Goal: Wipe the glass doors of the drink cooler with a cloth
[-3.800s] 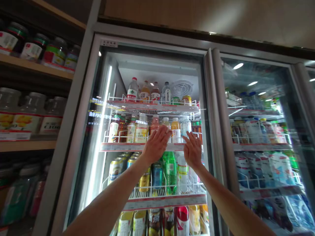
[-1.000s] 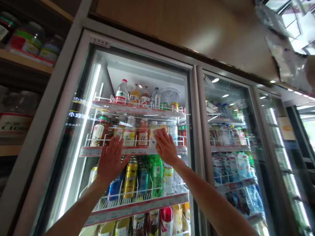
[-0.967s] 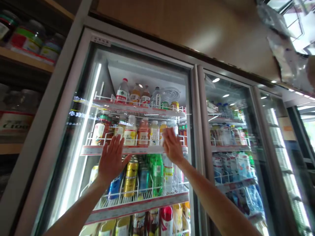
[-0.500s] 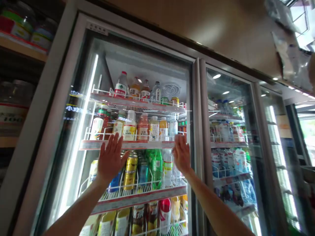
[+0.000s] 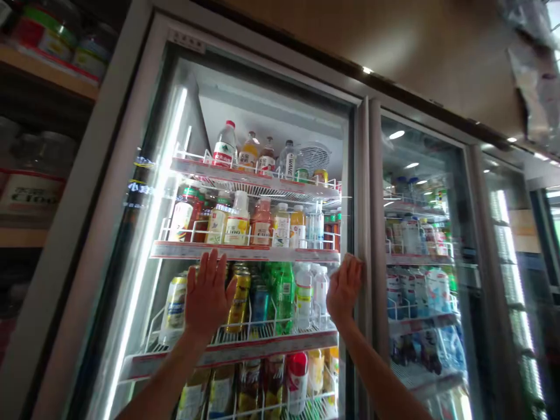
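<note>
My left hand (image 5: 207, 294) is raised with its palm toward the glass door (image 5: 271, 79) of a lit drinks fridge. Its fingers are straight and nothing is in it; whether it touches the glass I cannot tell. My right hand (image 5: 345, 289) is at the right frame (image 5: 364, 204) of the same door, its fingers bent over the frame's edge. Behind the glass, near my left hand, stand a gold can (image 5: 238, 298) and a green bottle (image 5: 284, 297). A shelf above holds juice bottles (image 5: 261, 221), and a red-capped bottle (image 5: 224, 144) stands on the top shelf.
A second glass door (image 5: 420, 157) is to the right, with bottles on shelves behind it. At left, a wooden shelf (image 5: 48, 70) carries large jars (image 5: 32, 186). A brown panel (image 5: 371, 41) runs above the fridges, with plastic bags (image 5: 536, 87) hanging at upper right.
My right hand has moved right, from in front of the glass to the door's frame, and its fingers have bent. My left hand stays raised and open. The view has shifted slightly.
</note>
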A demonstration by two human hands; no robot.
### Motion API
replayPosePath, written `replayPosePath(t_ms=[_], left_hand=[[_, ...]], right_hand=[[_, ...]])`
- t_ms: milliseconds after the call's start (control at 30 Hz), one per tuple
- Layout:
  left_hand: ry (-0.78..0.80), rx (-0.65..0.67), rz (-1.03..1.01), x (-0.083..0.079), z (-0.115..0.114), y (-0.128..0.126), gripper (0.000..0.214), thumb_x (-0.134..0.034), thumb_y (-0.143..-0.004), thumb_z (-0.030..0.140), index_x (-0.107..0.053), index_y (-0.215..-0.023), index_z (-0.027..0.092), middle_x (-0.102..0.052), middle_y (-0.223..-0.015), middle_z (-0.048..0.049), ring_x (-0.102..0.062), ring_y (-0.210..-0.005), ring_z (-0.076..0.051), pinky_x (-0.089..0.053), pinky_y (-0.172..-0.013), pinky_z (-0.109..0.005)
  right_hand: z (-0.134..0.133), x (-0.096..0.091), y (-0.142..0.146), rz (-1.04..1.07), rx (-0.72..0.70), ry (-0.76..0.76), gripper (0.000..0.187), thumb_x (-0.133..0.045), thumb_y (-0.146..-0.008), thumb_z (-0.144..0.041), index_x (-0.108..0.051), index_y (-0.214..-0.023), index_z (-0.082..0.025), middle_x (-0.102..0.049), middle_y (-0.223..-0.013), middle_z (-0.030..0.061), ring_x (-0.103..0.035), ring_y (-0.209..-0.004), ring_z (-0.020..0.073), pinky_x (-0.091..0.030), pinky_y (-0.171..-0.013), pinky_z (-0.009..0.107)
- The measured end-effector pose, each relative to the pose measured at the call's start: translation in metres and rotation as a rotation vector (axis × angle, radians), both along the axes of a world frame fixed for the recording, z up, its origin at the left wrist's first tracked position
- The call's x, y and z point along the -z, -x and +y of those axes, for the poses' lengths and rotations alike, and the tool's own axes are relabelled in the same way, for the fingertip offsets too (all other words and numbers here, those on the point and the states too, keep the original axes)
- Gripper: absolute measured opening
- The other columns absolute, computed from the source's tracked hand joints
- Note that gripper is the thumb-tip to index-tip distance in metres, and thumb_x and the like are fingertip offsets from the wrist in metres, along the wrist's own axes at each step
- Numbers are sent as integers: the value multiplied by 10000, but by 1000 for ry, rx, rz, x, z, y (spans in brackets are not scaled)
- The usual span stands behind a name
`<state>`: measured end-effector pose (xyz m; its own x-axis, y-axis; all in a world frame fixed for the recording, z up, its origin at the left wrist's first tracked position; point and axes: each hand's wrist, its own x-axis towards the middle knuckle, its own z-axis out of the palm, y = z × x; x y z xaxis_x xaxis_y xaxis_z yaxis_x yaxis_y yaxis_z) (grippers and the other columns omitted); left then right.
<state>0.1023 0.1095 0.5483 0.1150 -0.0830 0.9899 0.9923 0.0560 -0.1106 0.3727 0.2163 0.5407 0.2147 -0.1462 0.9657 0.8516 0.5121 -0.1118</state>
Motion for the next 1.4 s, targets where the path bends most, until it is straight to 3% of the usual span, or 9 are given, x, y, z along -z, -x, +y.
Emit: replayPosePath(t_ms=[200, 400, 467, 567, 633, 800, 1067, 1267, 1400], left_hand=[[28, 37, -20, 2, -1, 1, 690, -444, -893, 336, -71, -1464, 231, -204, -1513, -100, -190, -1399, -271, -167, -1125, -509], [31, 24, -18, 2, 0, -1, 692, -436, -893, 342, -64, -1464, 220, -197, -1515, -103, -192, -1399, -274, -178, -1118, -517], [26, 26, -21, 2, 0, -1, 693, -437, -892, 345, -68, -1465, 220, -195, -1515, -103, -191, -1400, -271, -172, -1121, -512], [24, 30, -20, 2, -1, 0, 689, -440, -892, 345, -77, -1465, 227, -202, -1514, -99, -183, -1402, -263, -162, -1128, -500], [34, 27, -11, 3, -3, 2, 685, -440, -893, 341, -80, -1464, 230, -206, -1513, -96, -186, -1401, -257, -168, -1130, -492], [67, 22, 35, 11, -7, 8, 683, -434, -896, 331, -60, -1463, 255, -189, -1518, -70, -188, -1399, -242, -171, -1135, -466], [78, 0, 51, 17, -12, 13, 690, -462, -887, 317, -90, -1463, 242, -199, -1515, -80, -173, -1406, -231, -165, -1139, -457], [116, -53, 150, 44, -20, 28, 674, -450, -890, 285, -105, -1464, 216, -188, -1515, -80, -126, -1413, -205, -125, -1154, -432], [125, -60, 146, 46, -21, 30, 663, -443, -893, 293, -118, -1463, 204, -193, -1512, -88, -120, -1415, -198, -124, -1155, -431]], right_hand=[[-27, 24, 53, -518, -143, 6, 612, -379, -897, -184, -179, -1474, -222, -379, -1465, 72, -149, -1424, 253, -245, -1111, 498], [-11, 22, 13, -96, -36, 64, 573, -308, -926, -209, -157, -1478, -180, -269, -1508, 135, -101, -1430, 278, -239, -1081, 563], [-18, 25, 34, -135, -67, 100, 561, -328, -918, -212, -220, -1465, -151, -264, -1509, 139, -60, -1433, 288, -241, -1085, 557], [-36, 38, 75, -491, -135, 81, 534, -402, -886, -201, -349, -1418, -200, -347, -1483, 67, -95, -1433, 259, -216, -1122, 498], [-39, 46, 76, -594, -143, 36, 527, -413, -883, -198, -364, -1406, -241, -388, -1462, 30, -147, -1426, 233, -193, -1135, 474], [-16, 50, 23, -172, -29, 52, 568, -330, -919, -179, -194, -1468, -241, -287, -1505, 109, -132, -1427, 261, -217, -1084, 561], [-31, 57, 58, -450, -126, 62, 585, -411, -893, -186, -253, -1450, -276, -376, -1468, 56, -177, -1419, 234, -185, -1126, 495], [-17, 46, 31, -39, -47, 84, 569, -339, -920, -191, -194, -1470, -198, -262, -1511, 135, -92, -1431, 278, -226, -1074, 563], [-38, 67, 69, -506, -153, 94, 569, -380, -888, -187, -276, -1446, -232, -332, -1491, 62, -104, -1432, 244, -204, -1118, 501]])
